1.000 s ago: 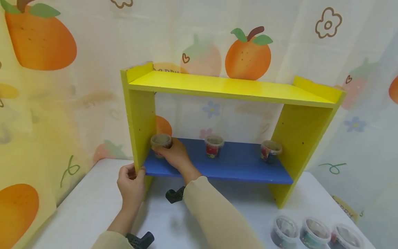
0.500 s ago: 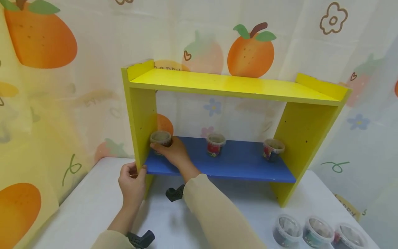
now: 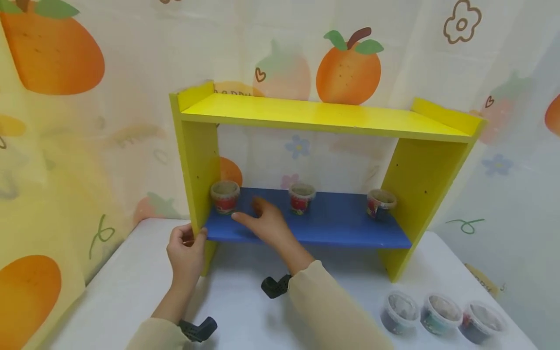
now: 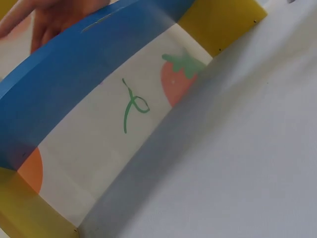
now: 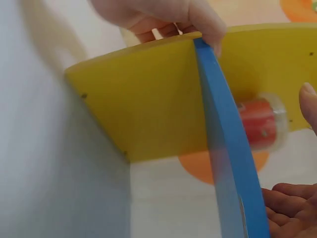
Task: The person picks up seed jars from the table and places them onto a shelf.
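Observation:
A small clear-lidded tub with a red label (image 3: 225, 197) stands upright on the blue board (image 3: 337, 228) of a yellow shelf unit (image 3: 297, 112), beside its left panel. Just right of that tub is my right hand (image 3: 267, 223), thumb and fingers spread apart, holding nothing; the right wrist view shows this red tub (image 5: 260, 123) between thumb and fingers but apart from them. My left hand (image 3: 187, 250) grips the front edge of the left panel where the blue board meets it. Two similar tubs, a middle one (image 3: 301, 198) and a right one (image 3: 380, 204), stand along the board.
Three more lidded tubs, a left one (image 3: 400, 312), a middle one (image 3: 441, 314) and a right one (image 3: 481, 322), stand in a row on the white table (image 3: 245, 316) at the front right. A fruit-print curtain (image 3: 131, 121) hangs behind the shelf unit.
My right hand has let go of the left tub and moved right and slightly down, away from it. The tub stays on the board. My left hand keeps its grip on the panel.

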`<state>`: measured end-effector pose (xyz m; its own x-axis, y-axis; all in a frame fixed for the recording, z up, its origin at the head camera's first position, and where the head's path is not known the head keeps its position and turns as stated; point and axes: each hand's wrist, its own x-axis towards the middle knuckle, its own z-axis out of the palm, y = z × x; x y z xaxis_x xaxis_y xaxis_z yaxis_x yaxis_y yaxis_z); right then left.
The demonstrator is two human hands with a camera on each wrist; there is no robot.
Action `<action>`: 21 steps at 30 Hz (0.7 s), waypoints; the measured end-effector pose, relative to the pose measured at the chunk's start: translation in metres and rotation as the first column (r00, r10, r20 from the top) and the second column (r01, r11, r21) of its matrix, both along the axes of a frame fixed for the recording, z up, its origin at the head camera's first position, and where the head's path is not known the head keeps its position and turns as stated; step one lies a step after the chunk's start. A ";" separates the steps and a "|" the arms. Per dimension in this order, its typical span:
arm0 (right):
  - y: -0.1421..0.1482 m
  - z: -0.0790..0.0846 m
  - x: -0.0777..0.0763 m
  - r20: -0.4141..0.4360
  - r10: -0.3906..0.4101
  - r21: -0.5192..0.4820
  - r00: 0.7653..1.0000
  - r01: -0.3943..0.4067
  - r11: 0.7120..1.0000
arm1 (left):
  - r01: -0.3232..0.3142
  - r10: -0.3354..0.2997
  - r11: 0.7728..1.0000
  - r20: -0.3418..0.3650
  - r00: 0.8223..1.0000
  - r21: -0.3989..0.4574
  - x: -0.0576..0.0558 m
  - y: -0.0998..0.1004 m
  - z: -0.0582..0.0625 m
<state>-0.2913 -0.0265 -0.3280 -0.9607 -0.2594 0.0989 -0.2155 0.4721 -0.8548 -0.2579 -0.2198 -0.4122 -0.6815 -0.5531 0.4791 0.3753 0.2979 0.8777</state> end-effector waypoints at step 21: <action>0.210 -0.037 0.121 -0.153 -0.101 0.072 0.983 0.113 0.991 | 0.123 -0.122 0.992 0.097 0.988 -0.002 0.006 -0.011 0.003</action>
<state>-0.1700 0.1836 -0.3653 -0.9593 -0.1690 0.2261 -0.2823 0.5649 -0.7753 -0.2516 -0.2312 -0.4089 -0.7872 -0.4592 0.4116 0.3226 0.2622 0.9095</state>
